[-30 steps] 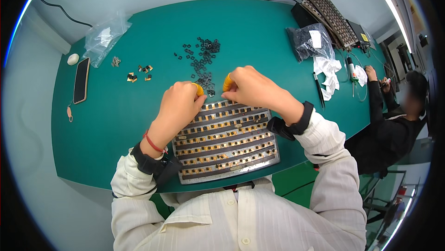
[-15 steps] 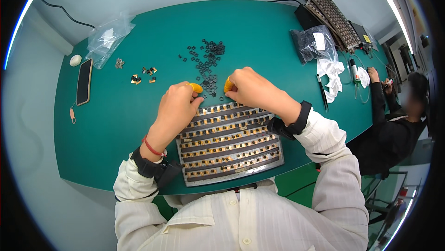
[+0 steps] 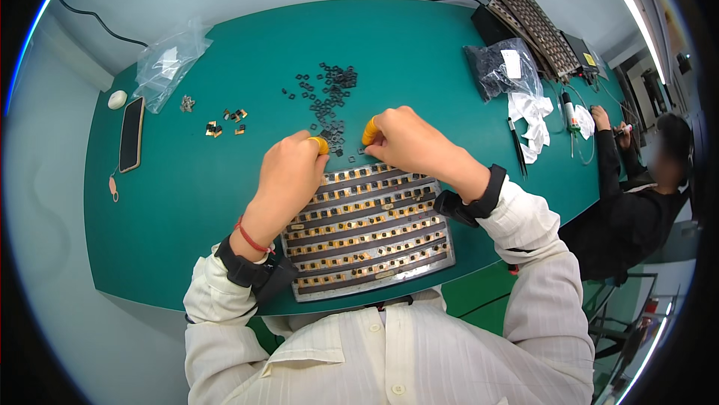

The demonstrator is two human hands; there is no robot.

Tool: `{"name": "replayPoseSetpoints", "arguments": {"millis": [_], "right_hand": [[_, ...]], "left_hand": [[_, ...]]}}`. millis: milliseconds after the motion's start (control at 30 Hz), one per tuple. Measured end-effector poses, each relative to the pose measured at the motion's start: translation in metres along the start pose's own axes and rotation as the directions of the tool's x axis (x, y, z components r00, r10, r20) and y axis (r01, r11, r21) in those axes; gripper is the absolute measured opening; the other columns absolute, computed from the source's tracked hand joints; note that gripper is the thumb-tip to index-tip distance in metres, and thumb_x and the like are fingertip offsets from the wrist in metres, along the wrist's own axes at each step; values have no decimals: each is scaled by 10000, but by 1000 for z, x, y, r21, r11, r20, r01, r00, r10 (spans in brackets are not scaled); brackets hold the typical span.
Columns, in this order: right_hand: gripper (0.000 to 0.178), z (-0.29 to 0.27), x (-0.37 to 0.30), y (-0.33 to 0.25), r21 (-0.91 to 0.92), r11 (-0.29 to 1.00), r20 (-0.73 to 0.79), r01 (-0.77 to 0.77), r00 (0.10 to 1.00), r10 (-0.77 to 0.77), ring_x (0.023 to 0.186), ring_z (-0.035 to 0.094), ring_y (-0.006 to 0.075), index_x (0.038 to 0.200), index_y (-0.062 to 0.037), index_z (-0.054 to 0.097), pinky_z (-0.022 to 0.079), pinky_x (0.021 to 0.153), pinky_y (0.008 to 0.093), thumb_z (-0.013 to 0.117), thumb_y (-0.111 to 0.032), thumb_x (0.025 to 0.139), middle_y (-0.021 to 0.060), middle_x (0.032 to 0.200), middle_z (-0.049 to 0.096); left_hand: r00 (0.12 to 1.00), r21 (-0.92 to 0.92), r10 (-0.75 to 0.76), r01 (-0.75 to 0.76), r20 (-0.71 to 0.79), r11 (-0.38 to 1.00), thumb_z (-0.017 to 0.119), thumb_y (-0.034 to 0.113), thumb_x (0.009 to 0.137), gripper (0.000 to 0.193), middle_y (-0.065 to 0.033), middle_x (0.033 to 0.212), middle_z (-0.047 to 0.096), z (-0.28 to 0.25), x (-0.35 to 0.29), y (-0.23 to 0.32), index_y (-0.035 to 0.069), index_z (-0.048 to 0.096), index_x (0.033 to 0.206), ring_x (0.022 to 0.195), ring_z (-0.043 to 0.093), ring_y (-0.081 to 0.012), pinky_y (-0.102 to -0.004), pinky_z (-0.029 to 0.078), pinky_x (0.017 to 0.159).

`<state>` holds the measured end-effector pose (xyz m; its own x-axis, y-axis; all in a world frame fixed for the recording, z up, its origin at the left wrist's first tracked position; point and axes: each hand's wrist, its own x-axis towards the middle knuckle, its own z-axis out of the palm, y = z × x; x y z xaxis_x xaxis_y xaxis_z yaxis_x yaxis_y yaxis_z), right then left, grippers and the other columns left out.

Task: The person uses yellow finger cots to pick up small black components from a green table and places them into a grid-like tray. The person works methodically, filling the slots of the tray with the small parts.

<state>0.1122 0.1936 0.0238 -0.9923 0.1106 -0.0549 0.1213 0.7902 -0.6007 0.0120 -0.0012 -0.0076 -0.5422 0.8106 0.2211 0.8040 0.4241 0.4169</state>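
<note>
A metal tray (image 3: 358, 283) with rows of small gold-and-black parts lies in front of me at the table's near edge. Beyond its far edge, small black square pieces (image 3: 332, 96) are scattered in a loose pile. My left hand (image 3: 293, 171), a yellow cot on one finger, is closed over the tray's far left corner, beside the nearest pieces. Its fingertips are partly hidden. My right hand (image 3: 410, 141), also with a yellow finger cot, is pinched just past the tray's far edge, close to a loose black piece. What either pinch holds is too small to make out.
Left on the green table (image 3: 187, 218) are a phone (image 3: 132, 134), a plastic bag (image 3: 171, 64), a white round case (image 3: 117, 99) and small gold-black parts (image 3: 215, 129). Rightward lie a bag of black pieces (image 3: 503, 68), tweezers (image 3: 517, 147), tissue and stacked trays (image 3: 533, 27). A co-worker (image 3: 625, 199) sits at right.
My left hand has shifted slightly right, its fingers curling further under. The right hand stays almost in place, its fingertips nearer a loose black piece. The whole view has moved a little.
</note>
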Motion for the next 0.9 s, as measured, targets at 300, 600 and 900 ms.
{"name": "replayPoseSetpoints", "arguments": {"millis": [300, 600, 900], "right_hand": [[154, 9, 6, 1, 8, 1000, 36, 11, 999, -12, 693, 685, 310, 889, 54, 716, 537, 637, 371, 743, -58, 786, 191, 777, 696], [135, -2, -32, -6, -43, 990, -89, 138, 986, -141, 740, 660, 322, 860, 43, 681, 521, 655, 386, 731, -53, 780, 175, 821, 667], [138, 29, -74, -19, -18, 986, -23, 164, 986, -164, 722, 621, 327, 827, 52, 659, 512, 659, 407, 722, -69, 807, 165, 829, 605]], "left_hand": [[970, -73, -242, 242, 18, 967, 740, 135, 799, 161, -166, 832, 675, -5, -2, -2, -22, 701, 789, 752, 667, -347, -423, 530, 651], [997, -237, -10, 28, 77, 971, 745, 132, 771, 171, -124, 722, 589, -14, -15, 18, -27, 687, 800, 635, 605, -299, -384, 471, 576], [970, -196, 214, -188, 118, 962, 719, 121, 803, 157, -133, 785, 593, -4, -44, 32, -28, 684, 765, 682, 617, -321, -412, 503, 620]]}}
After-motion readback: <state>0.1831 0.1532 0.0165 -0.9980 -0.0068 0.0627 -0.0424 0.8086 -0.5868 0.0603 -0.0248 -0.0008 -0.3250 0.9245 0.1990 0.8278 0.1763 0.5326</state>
